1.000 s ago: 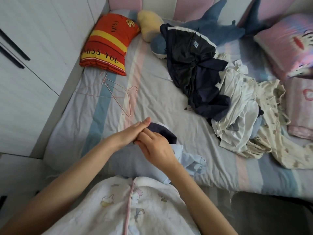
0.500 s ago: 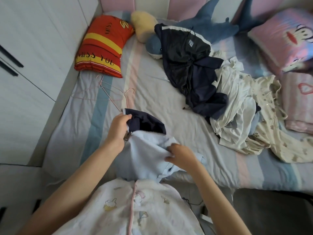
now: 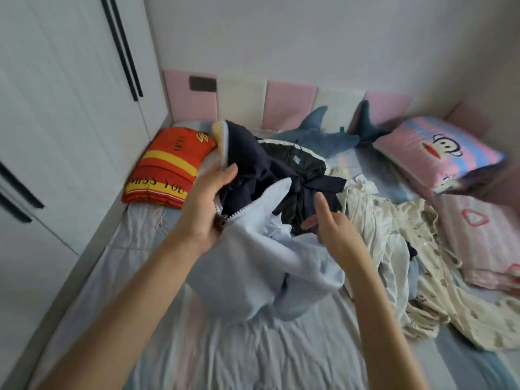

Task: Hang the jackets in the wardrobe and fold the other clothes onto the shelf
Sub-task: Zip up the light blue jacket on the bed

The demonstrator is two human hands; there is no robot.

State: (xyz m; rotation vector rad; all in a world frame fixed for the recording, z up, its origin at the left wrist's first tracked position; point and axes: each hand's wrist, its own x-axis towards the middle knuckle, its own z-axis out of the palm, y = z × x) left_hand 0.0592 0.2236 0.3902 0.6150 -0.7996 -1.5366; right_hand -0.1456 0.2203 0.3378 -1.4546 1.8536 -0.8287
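jacket [image 3: 253, 257] now lifted, l hand [image 3: 208, 204] grip, prob.

Two pillows [image 3: 166, 167] [image 3: 439, 153], one shark plush [image 3: 323, 133], two hands [image 3: 202, 209] [image 3: 334, 229].

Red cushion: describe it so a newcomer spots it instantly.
Start at the white wardrobe on the left and follow the bed to its far left corner. The red cushion lies there, the only one with yellow stripes and lettering; the other pillow is pink.
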